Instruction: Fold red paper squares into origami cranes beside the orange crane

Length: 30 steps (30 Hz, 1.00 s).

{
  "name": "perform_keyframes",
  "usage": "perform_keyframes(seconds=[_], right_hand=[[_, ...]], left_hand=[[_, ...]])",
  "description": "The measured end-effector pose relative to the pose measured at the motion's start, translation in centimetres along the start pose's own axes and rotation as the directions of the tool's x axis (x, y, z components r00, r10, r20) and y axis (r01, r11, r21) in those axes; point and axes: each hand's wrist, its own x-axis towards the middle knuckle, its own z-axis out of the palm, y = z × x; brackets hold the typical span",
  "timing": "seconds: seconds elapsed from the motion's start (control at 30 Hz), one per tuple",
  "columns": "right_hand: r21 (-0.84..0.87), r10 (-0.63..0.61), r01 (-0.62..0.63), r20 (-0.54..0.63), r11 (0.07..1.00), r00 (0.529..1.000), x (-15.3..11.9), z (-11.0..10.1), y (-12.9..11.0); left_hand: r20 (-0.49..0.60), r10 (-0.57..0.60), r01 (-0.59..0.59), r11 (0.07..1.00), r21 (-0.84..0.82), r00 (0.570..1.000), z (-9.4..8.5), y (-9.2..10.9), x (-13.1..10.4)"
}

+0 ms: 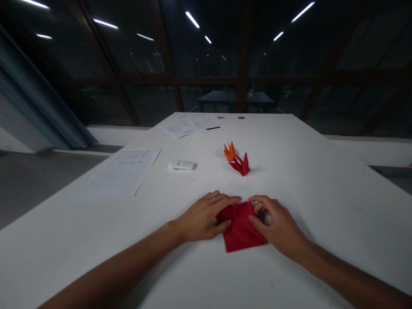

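A folded sheet of red paper (243, 229) lies on the white table in front of me, one corner toward the near side. My left hand (209, 216) grips its left edge, with the thumb on top and the fingers along the upper side. At the upper right edge, my right hand (273, 221) holds the paper between thumb and curled fingers. Parts of both upper edges are hidden by my fingers. Just beyond stand a red origami crane (241, 165) and an orange origami crane (230, 151), close together.
A small white plastic item with a printed label (182, 165) lies left of the cranes. Printed sheets (124, 169) rest at the table's left edge, and more papers (185, 125) with a black pen (213, 128) lie at the far end. Dark windows stand behind the table (305, 193).
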Motion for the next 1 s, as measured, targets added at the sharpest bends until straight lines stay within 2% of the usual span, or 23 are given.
perform_keyframes(seconds=[0.07,0.13,0.2,0.33,0.6,0.77,1.0], right_hand=[[-0.057,-0.143,0.142,-0.004,0.988,0.990,-0.3,0.1,-0.3],[-0.111,-0.313,0.312,0.002,0.944,0.950,-0.6,0.2,-0.7],[-0.154,-0.410,0.405,-0.003,0.901,0.912,-0.7,0.3,-0.9],[-0.212,-0.371,0.359,-0.017,0.909,0.928,-0.7,0.3,-1.2],[-0.190,-0.343,0.372,0.171,0.908,0.924,-0.8,-0.1,-2.2],[-0.178,-0.316,0.352,0.203,0.919,0.927,-0.9,-0.3,-2.6],[-0.147,-0.438,0.476,0.229,0.867,0.869,-1.2,-0.5,-2.5]], left_hand=[[-0.004,0.019,-0.019,1.000,-0.012,1.000,0.1,-0.1,0.0],[-0.009,0.028,-0.028,0.999,-0.015,1.000,0.1,-0.1,0.0],[-0.012,0.027,-0.027,1.000,-0.004,1.000,0.1,-0.1,0.0],[0.003,0.040,-0.040,0.999,0.029,0.999,0.0,0.0,0.2],[-0.010,0.029,-0.029,0.999,0.037,1.000,0.0,0.2,0.2],[0.005,0.021,-0.021,0.997,0.079,1.000,0.0,0.2,0.1],[0.029,0.036,-0.038,0.996,0.082,0.999,-0.3,0.3,0.0]])
